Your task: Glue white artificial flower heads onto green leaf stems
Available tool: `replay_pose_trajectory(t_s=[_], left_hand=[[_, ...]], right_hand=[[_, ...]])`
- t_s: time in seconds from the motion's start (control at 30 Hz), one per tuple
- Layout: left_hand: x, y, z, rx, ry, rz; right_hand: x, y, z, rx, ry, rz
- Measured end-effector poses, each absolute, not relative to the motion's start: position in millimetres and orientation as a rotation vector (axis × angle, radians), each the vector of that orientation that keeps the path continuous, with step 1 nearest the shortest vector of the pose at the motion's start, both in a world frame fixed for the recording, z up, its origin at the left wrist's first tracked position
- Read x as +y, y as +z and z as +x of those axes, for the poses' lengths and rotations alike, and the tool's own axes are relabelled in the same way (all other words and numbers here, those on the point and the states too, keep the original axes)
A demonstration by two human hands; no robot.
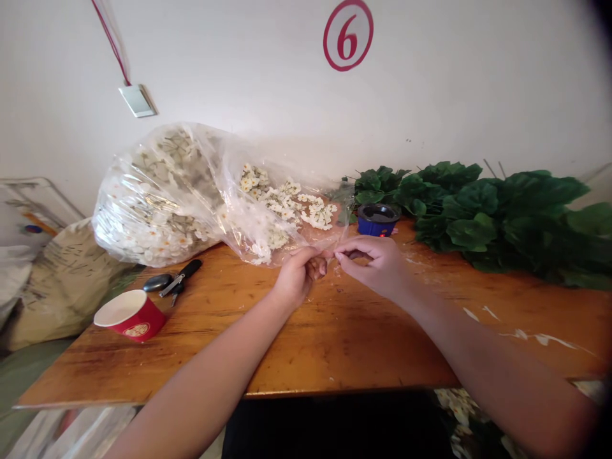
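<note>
My left hand (pixel 302 273) and my right hand (pixel 371 262) meet above the middle of the wooden table (pixel 335 344), fingertips nearly touching. Both have thumb and fingers pressed together, and whatever they pinch is too small to make out. Just beyond them lies the open end of a clear plastic bag (pixel 157 197) full of white artificial flowers. Several loose white flower sprigs (pixel 318 211) rest on the plastic at its mouth. A small blue pot (pixel 377 220) with a black top and a red light stands behind my right hand.
Green leaf bunches (pixel 473 217) fill the back right. At the left are a red and white paper cup (pixel 136 315) and keys with a dark fob (pixel 174 280). White scraps (pixel 542 338) lie at the right. Behind the table rises a white wall (pixel 268 70).
</note>
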State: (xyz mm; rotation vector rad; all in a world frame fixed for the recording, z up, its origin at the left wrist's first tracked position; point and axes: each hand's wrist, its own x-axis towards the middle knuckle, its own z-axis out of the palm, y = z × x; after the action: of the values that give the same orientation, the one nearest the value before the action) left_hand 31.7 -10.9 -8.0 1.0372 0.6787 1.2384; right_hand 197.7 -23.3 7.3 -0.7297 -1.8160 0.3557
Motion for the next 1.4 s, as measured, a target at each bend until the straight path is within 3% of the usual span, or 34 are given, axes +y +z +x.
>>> replay_pose_trajectory(t_s=[0.5,1.23,1.4], left_hand=[[-9.6,-9.0,32.3,0.643,1.22,1.027],[-10.3,-5.8,31.6,0.666,1.219,0.932],[-5.9,-3.8,26.6,0.631,1.272,0.857]], right_hand=[[-12.8,-1.0,199.9,-1.975,-0.152,-0.811],[-8.2,-5.2,203.1,-1.978,-0.23,-1.037],[-9.5,5.1,206.8,-1.863,0.123,-1.131]])
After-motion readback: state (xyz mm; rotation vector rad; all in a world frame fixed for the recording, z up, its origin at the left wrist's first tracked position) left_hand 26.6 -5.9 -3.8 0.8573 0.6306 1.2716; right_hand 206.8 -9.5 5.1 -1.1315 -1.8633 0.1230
